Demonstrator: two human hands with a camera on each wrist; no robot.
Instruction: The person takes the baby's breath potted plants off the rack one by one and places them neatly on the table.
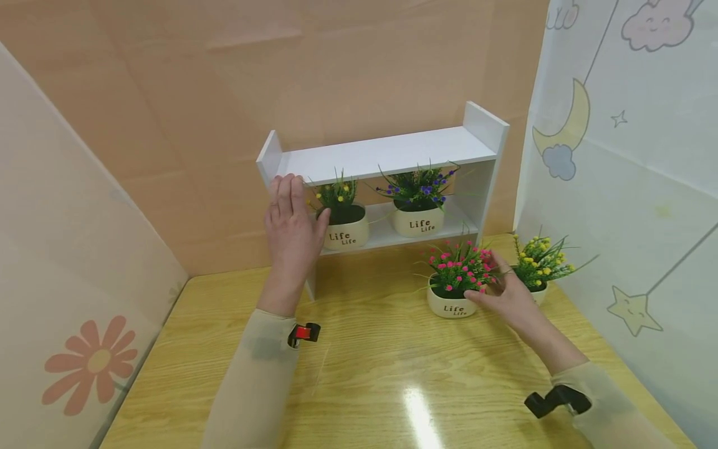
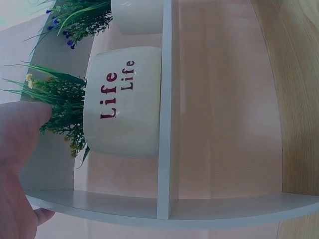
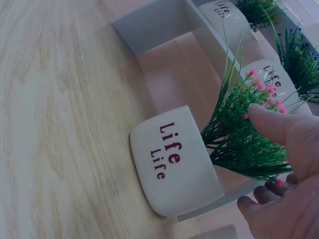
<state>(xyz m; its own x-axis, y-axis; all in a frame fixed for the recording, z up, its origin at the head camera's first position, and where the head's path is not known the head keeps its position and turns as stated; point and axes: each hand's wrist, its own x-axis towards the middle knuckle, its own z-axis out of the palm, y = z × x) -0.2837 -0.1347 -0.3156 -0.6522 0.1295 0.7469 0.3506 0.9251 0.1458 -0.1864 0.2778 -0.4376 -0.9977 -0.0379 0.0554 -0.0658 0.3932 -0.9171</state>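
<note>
My left hand (image 1: 290, 234) rests on the left upright of a white two-tier shelf (image 1: 381, 153), its fingers extended over the panel's edge. Its thumb is beside a pot of pale yellow flowers (image 1: 344, 229) on the lower tier. To the right on that tier stands a pot of blue-purple flowers (image 1: 417, 219). On the table before the shelf's right end sits a cream pot of pink flowers (image 1: 453, 304) marked "Life". Around those flowers my right hand (image 1: 513, 299) is spread, thumb in front and fingers behind; the right wrist view shows the thumb (image 3: 271, 124) at the blossoms.
Another pot with yellow flowers (image 1: 538, 293) stands on the wooden table (image 1: 381, 362) behind my right hand, partly covered by it. A tan backdrop (image 1: 336, 75) rises behind the shelf. A patterned white wall (image 1: 628, 206) borders the right side, another (image 1: 84, 249) the left.
</note>
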